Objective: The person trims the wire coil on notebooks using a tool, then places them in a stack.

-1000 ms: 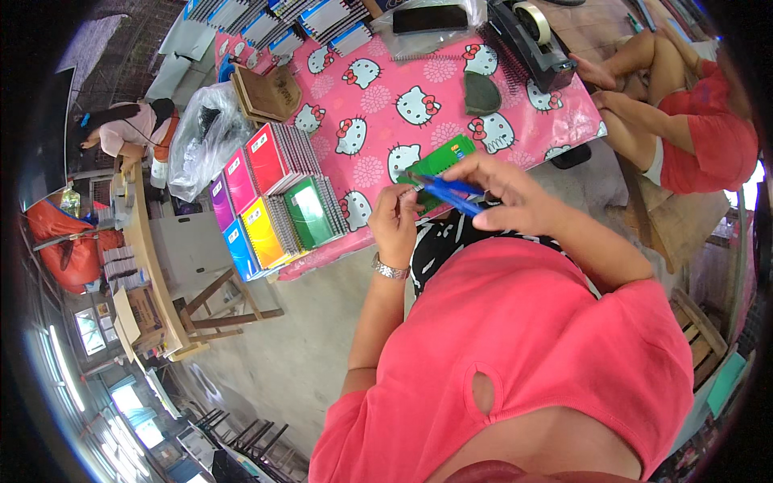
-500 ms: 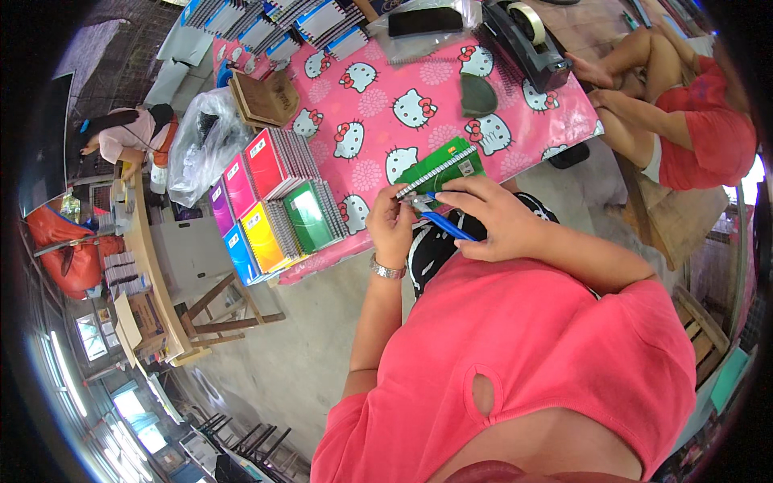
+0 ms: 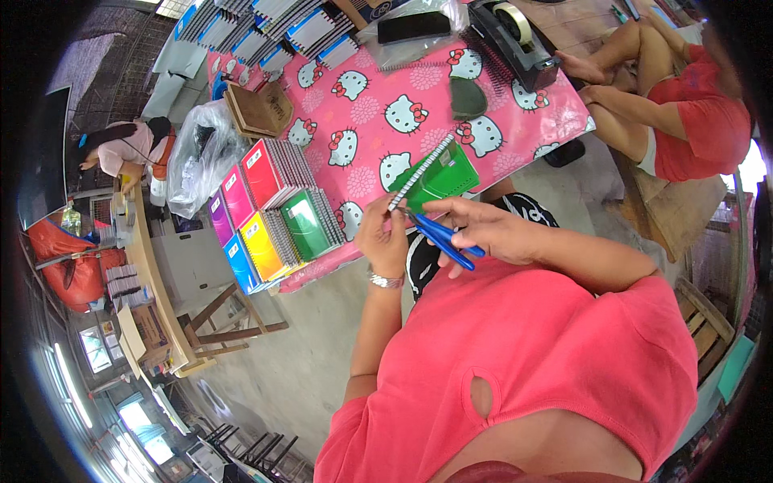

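A green spiral notebook (image 3: 448, 175) lies tilted at the near edge of the table, its white coil running up and to the right. My left hand (image 3: 382, 240) pinches the near end of that coil. In my right hand (image 3: 495, 229) is a pair of blue-handled pliers (image 3: 441, 235), its handles spread apart. The jaws are beside the coil's near end, close to my left fingertips; whether they touch the wire I cannot tell.
Stacked colourful spiral notebooks (image 3: 266, 177) stand left on the pink table cover (image 3: 362, 105). Farther back are more notebooks (image 3: 294, 32), a wooden holder (image 3: 256, 109), a phone (image 3: 414, 27), a dark green pouch (image 3: 468, 98) and a tape dispenser (image 3: 523, 56). A person (image 3: 684, 113) sits at right.
The notebook has turned so its coil points more steeply away from me. The pliers' handles have spread and swung toward me, with my right fingers looser around them.
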Motion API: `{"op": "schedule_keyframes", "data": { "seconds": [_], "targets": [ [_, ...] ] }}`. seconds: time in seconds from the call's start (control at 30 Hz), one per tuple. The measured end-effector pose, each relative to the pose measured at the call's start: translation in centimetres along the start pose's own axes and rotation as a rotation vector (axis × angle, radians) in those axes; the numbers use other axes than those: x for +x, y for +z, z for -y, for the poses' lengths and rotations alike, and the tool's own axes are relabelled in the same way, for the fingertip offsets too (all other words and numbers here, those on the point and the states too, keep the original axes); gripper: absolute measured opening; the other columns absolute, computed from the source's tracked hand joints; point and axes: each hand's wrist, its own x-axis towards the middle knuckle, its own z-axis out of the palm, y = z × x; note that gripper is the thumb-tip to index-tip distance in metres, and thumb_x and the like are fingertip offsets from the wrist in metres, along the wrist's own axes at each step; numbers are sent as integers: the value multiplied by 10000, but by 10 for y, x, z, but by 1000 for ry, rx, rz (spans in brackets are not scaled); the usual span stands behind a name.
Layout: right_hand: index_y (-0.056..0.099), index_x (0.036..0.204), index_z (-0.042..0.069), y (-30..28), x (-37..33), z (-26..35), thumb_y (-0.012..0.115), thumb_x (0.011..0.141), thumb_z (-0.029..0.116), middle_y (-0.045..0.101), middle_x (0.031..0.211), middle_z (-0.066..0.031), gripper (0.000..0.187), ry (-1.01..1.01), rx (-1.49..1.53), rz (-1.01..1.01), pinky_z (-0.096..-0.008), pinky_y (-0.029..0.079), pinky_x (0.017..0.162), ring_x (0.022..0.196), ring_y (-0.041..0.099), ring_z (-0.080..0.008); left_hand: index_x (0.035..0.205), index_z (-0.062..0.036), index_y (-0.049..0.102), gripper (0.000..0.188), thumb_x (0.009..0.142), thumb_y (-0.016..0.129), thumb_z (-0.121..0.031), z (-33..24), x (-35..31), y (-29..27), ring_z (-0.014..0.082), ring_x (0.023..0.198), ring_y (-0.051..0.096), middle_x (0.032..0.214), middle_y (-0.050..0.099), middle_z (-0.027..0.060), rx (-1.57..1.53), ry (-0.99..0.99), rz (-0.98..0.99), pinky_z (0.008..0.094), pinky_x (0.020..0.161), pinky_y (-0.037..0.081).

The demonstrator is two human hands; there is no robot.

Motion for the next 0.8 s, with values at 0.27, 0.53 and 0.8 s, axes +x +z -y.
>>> {"op": "schedule_keyframes", "data": {
  "seconds": [0.27,0.53,0.8],
  "targets": [
    [384,1412,-18,-48,-12,18,496,754,145,509,1247,-95,687,-32,-616,313,-329,431,922,1009,548,-166,950,-43,635,201,757,584,-25,-83,85,-15,317,913,597,922,650,116,580,252,344,431,829,449],
    [526,1129,23,-55,-3,-27,670,748,176,534,1108,-166,435,-374,-1751,-217,-441,435,872,1012,552,-342,1072,-22,588,282,794,628,-49,1,59,45,297,928,598,1039,613,137,510,414,287,417,851,453],
    [572,1100,95,-57,1,-34,697,719,164,580,1078,-112,407,-390,-2079,-326,-459,382,884,1024,553,-270,955,-82,476,225,963,577,-283,-8,-56,-15,165,707,552,781,512,35,-496,-1008,-98,264,631,413]
  ]
}}
